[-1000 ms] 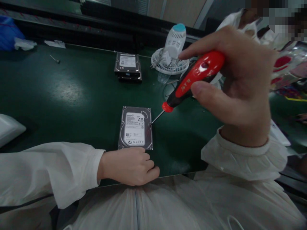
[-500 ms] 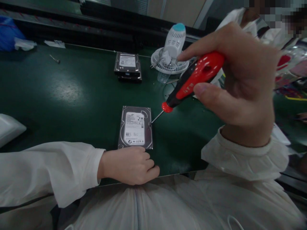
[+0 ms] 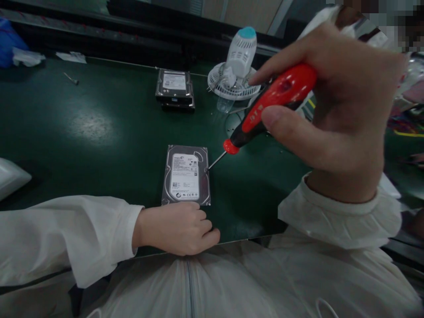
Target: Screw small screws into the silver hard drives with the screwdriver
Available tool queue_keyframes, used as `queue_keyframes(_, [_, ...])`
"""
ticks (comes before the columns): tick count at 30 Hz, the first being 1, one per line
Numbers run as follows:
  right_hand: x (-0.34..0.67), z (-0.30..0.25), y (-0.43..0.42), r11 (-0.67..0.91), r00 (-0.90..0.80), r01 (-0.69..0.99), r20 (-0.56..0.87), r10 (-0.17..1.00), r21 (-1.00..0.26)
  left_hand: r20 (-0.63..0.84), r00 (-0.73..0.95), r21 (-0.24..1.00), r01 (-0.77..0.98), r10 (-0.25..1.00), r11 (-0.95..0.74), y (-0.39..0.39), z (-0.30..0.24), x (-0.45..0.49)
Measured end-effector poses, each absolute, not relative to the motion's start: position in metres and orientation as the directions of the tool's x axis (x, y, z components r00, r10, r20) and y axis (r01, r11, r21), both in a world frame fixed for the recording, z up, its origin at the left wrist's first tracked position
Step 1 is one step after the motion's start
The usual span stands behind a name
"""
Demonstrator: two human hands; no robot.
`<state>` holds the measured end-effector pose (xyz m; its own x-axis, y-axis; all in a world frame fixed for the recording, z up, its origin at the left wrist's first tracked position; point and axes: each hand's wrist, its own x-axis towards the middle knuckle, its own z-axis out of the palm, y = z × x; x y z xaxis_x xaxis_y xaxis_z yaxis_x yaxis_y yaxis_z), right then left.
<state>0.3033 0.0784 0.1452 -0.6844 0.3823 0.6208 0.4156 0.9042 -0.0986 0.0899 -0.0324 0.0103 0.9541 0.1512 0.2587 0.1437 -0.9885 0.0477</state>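
Note:
A silver hard drive (image 3: 185, 174) with a white label lies flat on the dark green table (image 3: 99, 128), close to its near edge. My left hand (image 3: 177, 227) is curled shut against the drive's near end, steadying it. My right hand (image 3: 334, 110) is closed round the red and black handle of a screwdriver (image 3: 265, 108). The thin shaft slants down to the left, and its tip rests on the drive's right edge, about midway along.
A short stack of hard drives (image 3: 174, 86) sits farther back. A small white desk fan (image 3: 236, 66) lies beside it to the right. A white object (image 3: 11, 176) pokes in at the left edge. Another person in white stands at the far right.
The screwdriver handle has turned slightly in my right hand's fingers. The tip stays on the same spot of the drive, and my left hand has not moved.

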Motion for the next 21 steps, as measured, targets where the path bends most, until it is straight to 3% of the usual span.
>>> queue_keyframes(21, [0.3023, 0.1477, 0.0761, 0.899, -0.702, 0.435, 0.605, 0.375, -0.053, 0.255, 0.955, 0.040, 0.147, 0.153, -0.988, -0.0318, 0.0101, 0.0897])
